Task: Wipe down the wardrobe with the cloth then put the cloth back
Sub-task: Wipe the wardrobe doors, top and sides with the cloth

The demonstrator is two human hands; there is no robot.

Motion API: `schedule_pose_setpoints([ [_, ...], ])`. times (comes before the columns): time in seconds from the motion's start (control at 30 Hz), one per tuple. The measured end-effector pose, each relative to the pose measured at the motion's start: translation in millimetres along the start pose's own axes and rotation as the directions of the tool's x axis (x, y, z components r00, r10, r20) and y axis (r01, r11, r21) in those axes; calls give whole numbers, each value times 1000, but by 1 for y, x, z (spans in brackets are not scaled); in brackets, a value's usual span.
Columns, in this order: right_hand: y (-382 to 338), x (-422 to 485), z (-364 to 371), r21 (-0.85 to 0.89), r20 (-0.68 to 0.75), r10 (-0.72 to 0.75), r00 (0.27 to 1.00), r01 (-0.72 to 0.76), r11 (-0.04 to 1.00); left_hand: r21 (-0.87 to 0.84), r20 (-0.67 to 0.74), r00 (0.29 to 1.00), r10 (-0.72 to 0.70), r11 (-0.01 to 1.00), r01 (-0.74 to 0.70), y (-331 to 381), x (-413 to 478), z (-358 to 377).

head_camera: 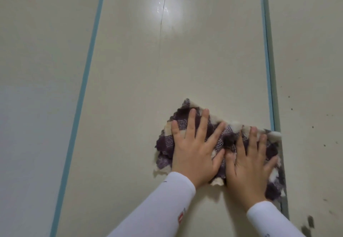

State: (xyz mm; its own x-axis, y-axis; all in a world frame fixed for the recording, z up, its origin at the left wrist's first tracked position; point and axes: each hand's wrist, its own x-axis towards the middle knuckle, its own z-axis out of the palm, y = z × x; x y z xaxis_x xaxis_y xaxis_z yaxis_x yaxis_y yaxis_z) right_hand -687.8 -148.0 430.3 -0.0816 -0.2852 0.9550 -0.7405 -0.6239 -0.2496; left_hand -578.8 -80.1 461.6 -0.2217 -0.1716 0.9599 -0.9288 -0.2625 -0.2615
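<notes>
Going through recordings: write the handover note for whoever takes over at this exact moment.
Left hand: flat, fingers straight, pressing the cloth on the wardrobe.
Right hand: the same, beside it.
Cloth: low on the middle panel, right edge at the teal seam.
Done: wiping under way; how much is covered cannot be told.
Left: dark specks show on the right panel; then put the cloth back, its place is out of view.
</notes>
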Motion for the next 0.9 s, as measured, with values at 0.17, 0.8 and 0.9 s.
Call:
schedule_pose_setpoints([
  [0.17, -34, -30, 12, -91, -23, -161, 987, 158, 983, 4, -41, 999, 7, 1000, -7, -32, -35, -8],
  [0.8, -140, 150, -17, -75, 41, -431, 902, 433, 898, 65, -36, 908, -418, 905, 420, -114, 108, -40],
  [0.9, -103, 156, -21, -100, 9, -327, 945, 326, 940, 40, -20, 944, -330, 943, 331, -82, 125, -31],
])
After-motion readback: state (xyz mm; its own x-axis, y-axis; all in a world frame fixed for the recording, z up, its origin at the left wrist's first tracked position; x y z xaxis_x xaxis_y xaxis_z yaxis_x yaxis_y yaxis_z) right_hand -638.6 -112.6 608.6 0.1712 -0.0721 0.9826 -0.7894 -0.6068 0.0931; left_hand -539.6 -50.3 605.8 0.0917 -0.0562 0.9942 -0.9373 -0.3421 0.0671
